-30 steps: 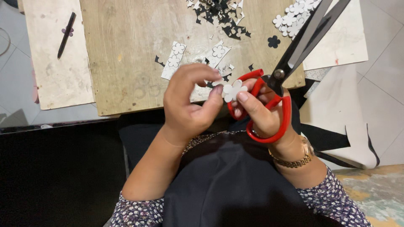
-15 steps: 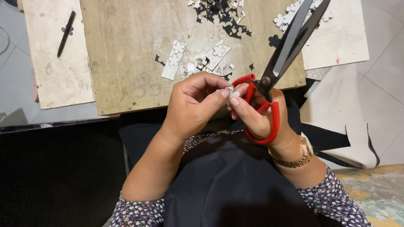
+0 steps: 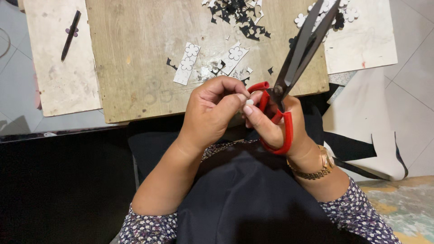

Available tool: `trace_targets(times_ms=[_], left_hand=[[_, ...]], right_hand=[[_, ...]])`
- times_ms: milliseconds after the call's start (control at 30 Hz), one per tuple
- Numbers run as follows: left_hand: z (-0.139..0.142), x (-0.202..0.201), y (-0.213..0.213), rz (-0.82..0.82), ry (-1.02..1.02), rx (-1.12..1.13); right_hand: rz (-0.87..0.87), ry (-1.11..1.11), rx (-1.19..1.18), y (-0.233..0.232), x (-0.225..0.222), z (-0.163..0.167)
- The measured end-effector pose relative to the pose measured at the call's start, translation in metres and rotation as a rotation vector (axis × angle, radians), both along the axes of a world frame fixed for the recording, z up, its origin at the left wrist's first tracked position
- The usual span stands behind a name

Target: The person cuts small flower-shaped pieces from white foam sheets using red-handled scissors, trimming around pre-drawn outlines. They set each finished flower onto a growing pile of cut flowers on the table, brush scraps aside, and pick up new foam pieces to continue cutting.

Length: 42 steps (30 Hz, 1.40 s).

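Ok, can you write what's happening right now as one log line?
left hand: pinches small white paper piece | right hand: holds red-handled scissors, blades nearly shut, pointing up | wooden board: paper flower cutouts

Scissors (image 3: 294, 68): dark matt metal blades, glossy red plastic handles. Board (image 3: 144, 58): worn, rough bare wood, stained. Flower cutouts (image 3: 187, 63): thin matt white paper. Wrist bracelet (image 3: 316, 169): shiny gold-tone metal. Lap cloth (image 3: 239, 194): smooth black fabric, sleeves printed cloth
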<state>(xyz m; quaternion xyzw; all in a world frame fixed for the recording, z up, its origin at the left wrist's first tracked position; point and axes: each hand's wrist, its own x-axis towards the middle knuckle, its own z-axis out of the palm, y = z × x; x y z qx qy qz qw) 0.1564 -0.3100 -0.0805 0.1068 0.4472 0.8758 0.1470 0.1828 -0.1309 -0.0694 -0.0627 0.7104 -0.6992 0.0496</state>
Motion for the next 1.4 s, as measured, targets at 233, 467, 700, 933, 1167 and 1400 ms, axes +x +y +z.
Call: trace_targets(times_ms=[233,467,700,933,1167,1400], left_hand=[[-0.020,-0.014,0.004,0.080,0.028,-0.235],[-0.052,-0.034,-0.006,0.540,0.497,-1.204],[-0.088,-0.038,-0.024,0.417,0.202,-1.637],[-0.086,-0.040,-0.013,0.415,0.244,-1.636],[-0.064,-0.079,0.038,0.674,0.500,-1.415],[-0.035,-0.112,0.059,0.324,0.115,-1.494]], right_hand=[[-0.150,-0.024,-0.053,0.001,-0.016,-0.028],[-0.318,0.002,0.028,0.049,-0.044,-0.054],[-0.617,0.634,1.021,0.152,-0.134,-0.055],[-0.473,0.332,0.644,0.147,-0.133,-0.065],[-0.483,0.108,0.227,0.125,-0.081,-0.080],[-0.403,0.062,0.446,0.112,-0.067,-0.067]])
